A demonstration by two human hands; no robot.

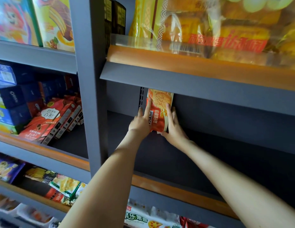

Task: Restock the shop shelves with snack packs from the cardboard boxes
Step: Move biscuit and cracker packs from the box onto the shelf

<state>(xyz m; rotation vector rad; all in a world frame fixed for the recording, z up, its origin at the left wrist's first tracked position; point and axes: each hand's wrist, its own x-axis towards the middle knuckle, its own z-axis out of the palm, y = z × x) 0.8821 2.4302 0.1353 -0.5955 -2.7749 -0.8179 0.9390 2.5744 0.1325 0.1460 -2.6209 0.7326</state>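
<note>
A red biscuit pack (160, 111) with a round biscuit pictured on it stands upright near the back of a dark shelf (176, 162), beside the slotted upright at its back left. My left hand (140, 122) holds the pack's left edge, one finger lying along its front. My right hand (174, 127) holds the right edge and lower corner, fingers reaching up the pack. Both thumbs are hidden. I cannot tell whether the pack's bottom rests on the shelf board. No cardboard box is in view.
The shelf above carries yellow cake bags (225, 30) behind a clear lip. In the left bay lie red Pejoy boxes (51, 117), blue Oreo boxes (13, 99) and, lower down, mixed snack packs (64, 186). A grey post (92, 96) divides the bays. More bags (143, 218) sit below.
</note>
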